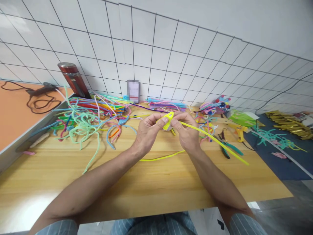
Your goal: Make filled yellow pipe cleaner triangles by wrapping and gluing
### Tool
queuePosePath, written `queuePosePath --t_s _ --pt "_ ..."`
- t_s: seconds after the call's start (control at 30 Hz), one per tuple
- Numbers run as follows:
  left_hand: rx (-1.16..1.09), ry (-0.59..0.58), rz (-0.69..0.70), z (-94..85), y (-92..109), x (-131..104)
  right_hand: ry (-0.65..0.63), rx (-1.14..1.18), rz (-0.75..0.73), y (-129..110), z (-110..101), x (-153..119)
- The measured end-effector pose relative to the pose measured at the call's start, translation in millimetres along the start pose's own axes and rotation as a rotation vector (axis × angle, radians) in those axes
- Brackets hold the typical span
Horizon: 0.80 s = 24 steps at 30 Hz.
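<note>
Above the middle of the table, my left hand (152, 128) pinches a small yellow pipe-cleaner shape (169, 118), pointed at its top with a little opening there. My right hand (185, 132) closes on the other side of it, thumb and fingers around a yellow pipe cleaner (212, 136). The long end of that strand runs out to the lower right, past the right wrist. Another yellow strand (158, 159) lies on the wood beneath both forearms. The fingers hide part of the shape's lower side.
Tangled pale green pipe cleaners (84, 125) and coloured bundles spread at left. A red thermos (74, 80) stands behind them. Pliers (225, 150) and a yellow glue gun (241, 133) lie at right. A phone-like object (133, 91) leans on the tiled wall.
</note>
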<state>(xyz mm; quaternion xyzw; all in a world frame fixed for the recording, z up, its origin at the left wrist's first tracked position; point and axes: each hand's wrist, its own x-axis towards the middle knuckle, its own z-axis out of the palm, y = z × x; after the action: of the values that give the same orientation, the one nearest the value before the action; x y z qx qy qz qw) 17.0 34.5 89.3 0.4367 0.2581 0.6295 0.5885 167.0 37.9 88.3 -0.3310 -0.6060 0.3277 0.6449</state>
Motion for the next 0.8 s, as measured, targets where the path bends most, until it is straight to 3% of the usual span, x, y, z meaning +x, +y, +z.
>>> queuePosePath --t_s 0.3,0.6,0.8 --pt "-0.009 0.010 -0.025 -0.5 -4 -1 0.016 -0.084 -0.079 -2 2 -1" --pt "-0.044 0.000 -0.100 -2.1 -3 2 -0.064 -0.219 -0.162 0 -5 0" --pt "-0.025 0.032 -0.052 -0.5 -1 1 -0.046 -0.077 -0.012 -7 -3 1"
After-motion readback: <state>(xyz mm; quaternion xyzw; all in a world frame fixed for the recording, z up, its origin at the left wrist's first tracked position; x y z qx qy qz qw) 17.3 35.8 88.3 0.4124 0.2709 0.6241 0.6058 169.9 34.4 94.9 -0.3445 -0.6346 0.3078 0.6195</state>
